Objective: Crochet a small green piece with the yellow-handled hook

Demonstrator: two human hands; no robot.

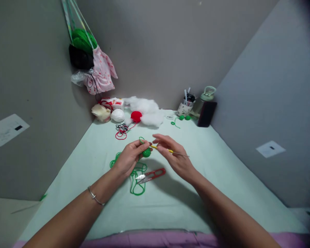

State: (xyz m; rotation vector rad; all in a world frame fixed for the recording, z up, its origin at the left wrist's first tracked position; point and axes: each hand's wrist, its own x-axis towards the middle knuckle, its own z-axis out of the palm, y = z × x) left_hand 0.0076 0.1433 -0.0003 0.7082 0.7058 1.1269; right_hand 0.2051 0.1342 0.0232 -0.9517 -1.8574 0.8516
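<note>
My left hand (131, 155) pinches a small green crocheted piece (146, 153) above the table, and a loop of green yarn rises over its fingers. In my right hand (174, 153) is a crochet hook (170, 151) with a yellow grip and a thin metal shaft. The hook's tip end meets the left fingertips at the green piece; the exact stitch is too small to make out. Loose green yarn (138, 189) lies in loops below and behind the left hand. Red-handled thread snips (155, 174) rest partly on that yarn.
At the back lie white stuffing (147, 106), a red ball (136, 116), a white yarn ball (117, 115) and tangled red and black yarn (122, 131). Back right stand a pen cup (184, 108), a bottle (204, 100) and a phone (207, 114). Bags (100, 70) hang at left.
</note>
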